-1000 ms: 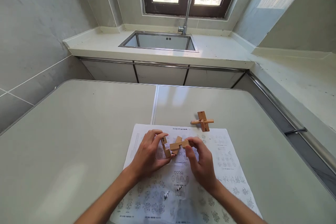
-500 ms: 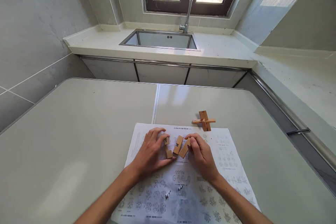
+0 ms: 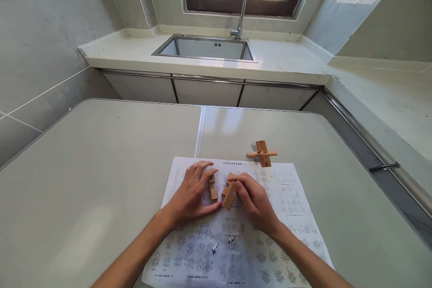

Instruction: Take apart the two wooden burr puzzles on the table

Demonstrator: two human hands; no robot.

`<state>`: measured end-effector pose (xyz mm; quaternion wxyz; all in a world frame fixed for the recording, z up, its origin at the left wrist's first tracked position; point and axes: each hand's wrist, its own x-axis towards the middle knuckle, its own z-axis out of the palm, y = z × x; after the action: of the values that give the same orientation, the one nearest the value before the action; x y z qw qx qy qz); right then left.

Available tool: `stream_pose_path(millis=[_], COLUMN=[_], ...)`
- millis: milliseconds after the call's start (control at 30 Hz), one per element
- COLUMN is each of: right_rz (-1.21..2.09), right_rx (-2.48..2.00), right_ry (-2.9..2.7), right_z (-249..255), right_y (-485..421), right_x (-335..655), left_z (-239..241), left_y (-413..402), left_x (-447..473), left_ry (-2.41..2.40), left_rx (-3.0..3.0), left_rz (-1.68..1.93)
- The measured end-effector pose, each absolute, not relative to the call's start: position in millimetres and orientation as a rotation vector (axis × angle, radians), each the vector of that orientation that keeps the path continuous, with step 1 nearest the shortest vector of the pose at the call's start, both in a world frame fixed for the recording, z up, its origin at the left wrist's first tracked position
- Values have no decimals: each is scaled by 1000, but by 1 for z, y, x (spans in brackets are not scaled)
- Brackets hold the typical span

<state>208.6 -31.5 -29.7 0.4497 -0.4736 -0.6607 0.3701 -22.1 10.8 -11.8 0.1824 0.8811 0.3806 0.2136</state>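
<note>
My right hand (image 3: 254, 195) pinches a notched wooden puzzle block (image 3: 228, 199) between thumb and fingers, tilted above the paper. Partly behind it lies a second notched puzzle block (image 3: 224, 191), mostly covered by the held one and my fingers. A third notched block (image 3: 214, 194) lies by my left hand (image 3: 193, 191), whose fingers are spread in a curve around it, thumb below and index finger above. Whether those fingers touch it, I cannot tell. Beneath both hands is a printed sheet (image 3: 195, 274) of small diagrams.
Beyond the sheet's top edge, on the table (image 3: 101, 166), sits a cross of joined wooden pieces (image 3: 262, 154). A counter with a sink (image 3: 205, 47) and tap (image 3: 243, 2) runs along the back, under a window.
My right hand has moved left with its block, which now overlaps the middle block. The block by my left hand has shifted slightly left.
</note>
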Motion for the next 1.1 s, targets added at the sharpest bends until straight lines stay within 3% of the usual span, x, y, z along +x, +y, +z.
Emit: stream_pose_path(millis=[1100], right_rz=[703], right_rx=[-1485], right_ry=[-1561], right_z=[-36], right_y=[-29], right_x=[205], left_z=[-15], left_y=[3], left_x=[-14], left_ry=[894], left_rx=[2493], left_rz=[596])
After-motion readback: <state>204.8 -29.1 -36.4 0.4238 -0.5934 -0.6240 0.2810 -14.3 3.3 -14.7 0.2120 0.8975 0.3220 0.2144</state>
